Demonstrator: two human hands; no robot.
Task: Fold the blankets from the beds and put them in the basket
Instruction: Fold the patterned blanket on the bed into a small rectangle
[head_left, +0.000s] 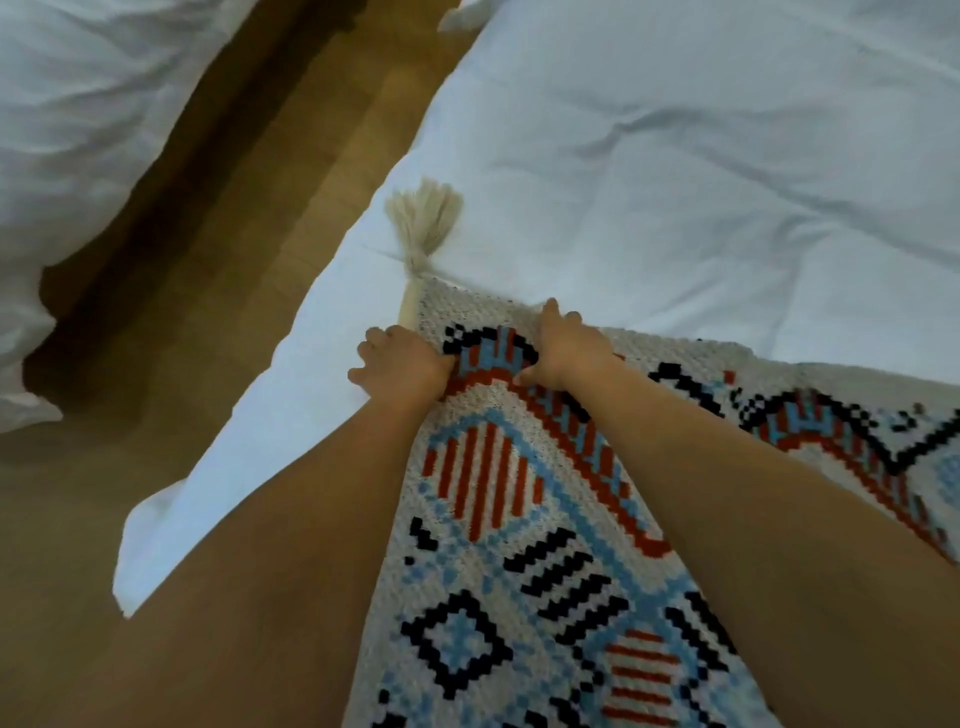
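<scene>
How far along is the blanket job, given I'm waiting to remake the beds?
Done: nothing shows as finished; no basket is in view. In hand: the patterned blanket lies on the bed, left hand and right hand at its corner by the tassel. Left: folding it and putting it in the basket.

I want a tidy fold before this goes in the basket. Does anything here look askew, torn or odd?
Nothing looks torn or spilled. The patterned blanket lies slightly slanted to the edge of the bed and bunches a little between the left hand and right hand. Its corner tassel is splayed out.
</scene>
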